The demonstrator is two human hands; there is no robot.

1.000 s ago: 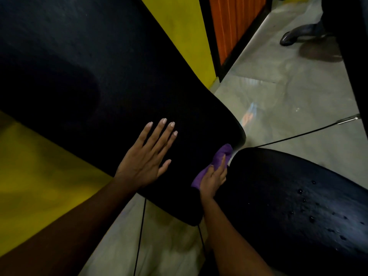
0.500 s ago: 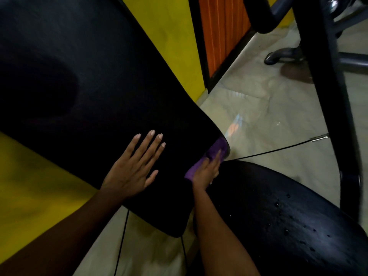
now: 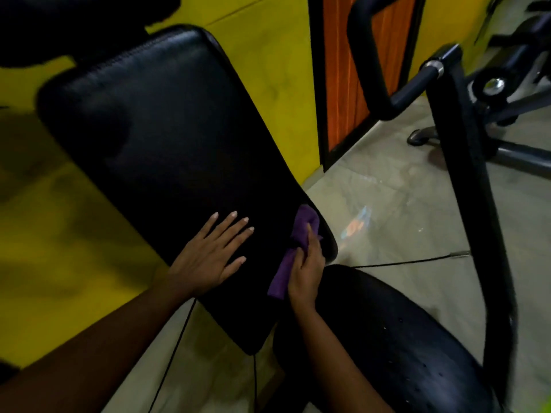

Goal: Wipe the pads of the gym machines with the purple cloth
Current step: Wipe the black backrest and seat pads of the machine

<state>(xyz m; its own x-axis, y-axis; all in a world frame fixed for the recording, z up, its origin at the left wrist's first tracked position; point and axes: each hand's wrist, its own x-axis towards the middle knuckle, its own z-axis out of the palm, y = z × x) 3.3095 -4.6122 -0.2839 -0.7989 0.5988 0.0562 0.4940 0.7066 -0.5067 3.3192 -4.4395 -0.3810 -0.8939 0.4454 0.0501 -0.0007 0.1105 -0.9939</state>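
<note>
A long black back pad (image 3: 167, 138) slopes from the upper left down to the middle of the view. My left hand (image 3: 208, 257) lies flat on its lower part, fingers spread, holding nothing. My right hand (image 3: 307, 269) grips the purple cloth (image 3: 298, 234) and presses it against the pad's lower right edge. Below and to the right lies the black seat pad (image 3: 402, 347), with small droplets on its surface.
A black machine upright (image 3: 474, 204) with a padded handle (image 3: 366, 55) stands at the right. Thin black cables (image 3: 402, 261) run over the grey floor. A yellow wall (image 3: 262, 73) and an orange panel (image 3: 343, 70) lie behind. Another machine's base (image 3: 507, 150) sits at the far right.
The view has pulled back and tilted up, so the whole back pad and the machine frame show. My right hand and the cloth have slid slightly up along the pad's lower right edge.
</note>
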